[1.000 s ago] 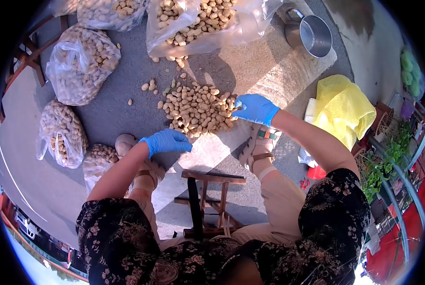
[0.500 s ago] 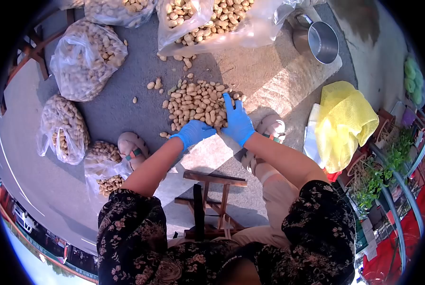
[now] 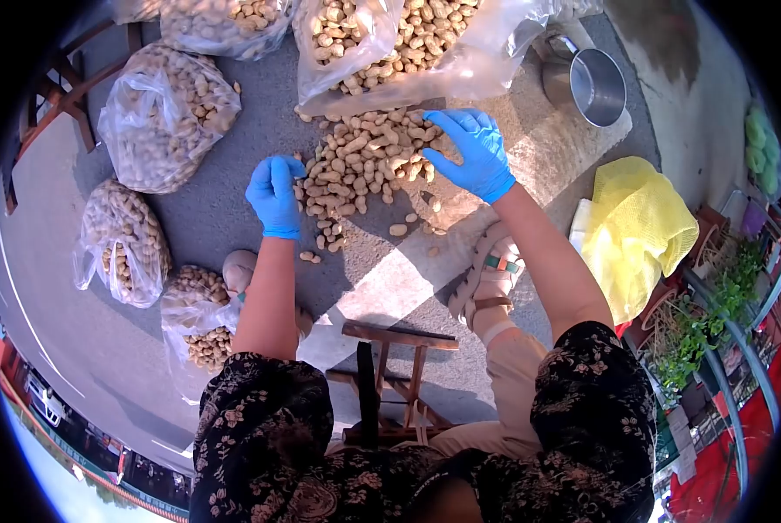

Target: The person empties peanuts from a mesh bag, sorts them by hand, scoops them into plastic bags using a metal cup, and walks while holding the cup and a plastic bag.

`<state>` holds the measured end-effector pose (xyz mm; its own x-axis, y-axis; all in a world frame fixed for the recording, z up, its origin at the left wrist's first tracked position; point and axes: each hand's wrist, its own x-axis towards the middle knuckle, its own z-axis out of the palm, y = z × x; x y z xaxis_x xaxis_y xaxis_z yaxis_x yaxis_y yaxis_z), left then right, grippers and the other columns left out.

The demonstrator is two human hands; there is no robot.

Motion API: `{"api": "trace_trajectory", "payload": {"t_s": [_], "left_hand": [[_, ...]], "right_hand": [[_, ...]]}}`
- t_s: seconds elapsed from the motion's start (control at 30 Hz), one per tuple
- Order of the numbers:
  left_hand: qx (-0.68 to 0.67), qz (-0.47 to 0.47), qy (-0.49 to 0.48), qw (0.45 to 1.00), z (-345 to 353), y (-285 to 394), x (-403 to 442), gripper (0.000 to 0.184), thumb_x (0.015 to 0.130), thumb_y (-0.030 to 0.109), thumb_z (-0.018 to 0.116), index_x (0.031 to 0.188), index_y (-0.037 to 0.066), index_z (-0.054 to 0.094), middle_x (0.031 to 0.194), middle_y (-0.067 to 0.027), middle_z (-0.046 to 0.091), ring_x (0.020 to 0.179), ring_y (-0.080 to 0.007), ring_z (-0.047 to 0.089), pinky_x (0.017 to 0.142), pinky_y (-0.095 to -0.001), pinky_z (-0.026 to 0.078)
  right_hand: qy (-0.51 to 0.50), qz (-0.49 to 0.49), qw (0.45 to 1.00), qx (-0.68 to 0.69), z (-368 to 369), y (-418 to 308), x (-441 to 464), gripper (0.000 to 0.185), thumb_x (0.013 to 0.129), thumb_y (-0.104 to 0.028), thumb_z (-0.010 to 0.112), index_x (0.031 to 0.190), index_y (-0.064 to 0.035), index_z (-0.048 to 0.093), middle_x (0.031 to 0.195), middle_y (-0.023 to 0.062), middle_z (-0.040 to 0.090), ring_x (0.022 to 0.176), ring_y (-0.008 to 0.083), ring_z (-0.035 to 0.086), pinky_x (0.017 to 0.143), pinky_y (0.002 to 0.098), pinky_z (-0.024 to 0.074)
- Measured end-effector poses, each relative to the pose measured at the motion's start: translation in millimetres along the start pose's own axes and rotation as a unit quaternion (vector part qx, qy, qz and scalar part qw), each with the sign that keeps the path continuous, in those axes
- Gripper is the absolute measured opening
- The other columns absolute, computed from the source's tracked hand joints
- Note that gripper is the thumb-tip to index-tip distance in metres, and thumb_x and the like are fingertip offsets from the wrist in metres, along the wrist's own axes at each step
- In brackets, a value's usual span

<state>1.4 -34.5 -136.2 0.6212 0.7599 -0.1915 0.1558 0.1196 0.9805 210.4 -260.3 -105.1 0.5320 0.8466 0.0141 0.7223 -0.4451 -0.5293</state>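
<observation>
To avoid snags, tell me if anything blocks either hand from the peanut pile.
Nothing visible does. The left hand is at the left edge of the peanut pile, the right hand at its right; the metal cup stands apart.

Rough matt peanuts (image 3: 355, 166), glossy plastic bag (image 3: 486, 70), smooth metal mug (image 3: 599, 87)

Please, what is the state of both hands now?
Left hand: fingers curled beside the peanut pile; holding anything cannot be told.
Right hand: open, thumb and fingers apart.
</observation>
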Motion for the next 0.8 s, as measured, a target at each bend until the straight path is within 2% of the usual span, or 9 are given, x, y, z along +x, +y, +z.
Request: {"api": "trace_trajectory", "payload": {"t_s": [0.07,0.13,0.23,0.33,0.47,0.6,0.73,0.77,0.8], "left_hand": [[0.166,0.137,0.107,0.971,-29.2,-11.7,12.9,0.020,0.092,0.014,0.049,0.104,0.003,0.059,0.115,-0.0149,0.056,0.108,-0.0229,0.054,0.090,-0.0338,0.042],[0.355,0.144,0.150,0.911,-58.8,-34.1,5.5,0.034,0.092,0.021,0.047,0.122,0.006,0.052,0.134,-0.0192,0.042,0.126,-0.0310,0.039,0.102,-0.0420,0.031],[0.563,0.117,0.113,0.810,-58.1,-58.9,-26.3,0.045,0.092,0.029,0.045,0.133,0.010,0.043,0.143,-0.0192,0.028,0.132,-0.0358,0.026,0.107,-0.0475,0.020],[0.538,0.109,0.104,0.829,-20.4,-56.9,-41.3,0.050,0.091,0.031,0.043,0.136,0.009,0.039,0.146,-0.0176,0.025,0.133,-0.0375,0.023,0.109,-0.0495,0.016],[0.443,0.123,0.108,0.881,15.1,-55.1,-38.3,0.049,0.092,0.029,0.043,0.134,0.005,0.041,0.144,-0.0167,0.030,0.131,-0.0380,0.027,0.108,-0.0487,0.019],[0.292,0.142,0.062,0.944,60.9,-36.4,-42.5,0.045,0.093,0.024,0.040,0.132,0.001,0.041,0.141,-0.0200,0.033,0.130,-0.0339,0.032,0.107,-0.0421,0.024],[0.120,0.060,0.073,0.988,71.4,-40.8,-46.9,0.044,0.091,0.027,0.049,0.126,0.002,0.049,0.132,-0.0172,0.045,0.126,-0.0298,0.038,0.103,-0.0419,0.030],[-0.026,0.013,0.100,0.995,76.8,-40.3,-49.3,0.039,0.090,0.023,0.052,0.122,0.001,0.052,0.128,-0.0133,0.049,0.119,-0.0238,0.045,0.100,-0.0371,0.035],[-0.085,-0.044,0.114,0.989,77.8,-39.5,-50.2,0.037,0.090,0.021,0.053,0.121,0.001,0.052,0.126,-0.0122,0.050,0.116,-0.0220,0.047,0.098,-0.0351,0.037]], "right_hand": [[0.053,0.035,0.997,-0.037,5.2,24.4,-1.4,0.050,0.076,-0.035,0.064,0.120,-0.0127,0.054,0.111,0.0099,0.057,0.105,0.0305,0.051,0.089,0.0433,0.0390],[0.092,0.092,0.991,-0.025,29.0,50.0,-6.9,0.050,0.077,-0.033,0.062,0.121,-0.0110,0.053,0.121,0.0125,0.053,0.116,0.0335,0.045,0.097,0.0458,0.0337],[0.152,0.109,0.981,-0.049,52.5,46.7,-4.8,0.052,0.077,-0.030,0.062,0.123,-0.0090,0.051,0.128,0.0152,0.049,0.123,0.0361,0.040,0.104,0.0481,0.0279],[0.154,0.060,0.986,0.014,80.0,15.3,3.0,0.050,0.076,-0.027,0.064,0.121,-0.0097,0.054,0.122,0.0156,0.053,0.118,0.0376,0.045,0.102,0.0481,0.0314],[0.156,0.063,0.980,0.104,97.9,-33.9,8.9,0.047,0.077,-0.024,0.062,0.120,-0.0086,0.055,0.120,0.0171,0.054,0.115,0.0382,0.047,0.101,0.0460,0.0343],[0.166,0.052,0.961,0.215,110.3,-71.2,5.4,0.042,0.080,-0.020,0.059,0.120,-0.0057,0.055,0.120,0.0200,0.053,0.115,0.0358,0.049,0.098,0.0428,0.0379],[0.172,0.176,0.897,0.367,122.4,-97.2,-5.9,0.035,0.085,-0.019,0.056,0.116,-0.0024,0.057,0.116,0.0187,0.056,0.110,0.0297,0.053,0.094,0.0362,0.0410],[0.156,0.220,0.871,0.410,124.7,-100.3,-6.8,0.034,0.088,-0.021,0.053,0.115,-0.0004,0.057,0.114,0.0144,0.058,0.106,0.0236,0.055,0.092,0.0326,0.0425],[0.166,0.247,0.835,0.463,127.4,-102.8,-7.0,0.034,0.089,-0.022,0.052,0.115,-0.0004,0.057,0.114,0.0128,0.058,0.105,0.0221,0.056,0.092,0.0320,0.0428]]}}
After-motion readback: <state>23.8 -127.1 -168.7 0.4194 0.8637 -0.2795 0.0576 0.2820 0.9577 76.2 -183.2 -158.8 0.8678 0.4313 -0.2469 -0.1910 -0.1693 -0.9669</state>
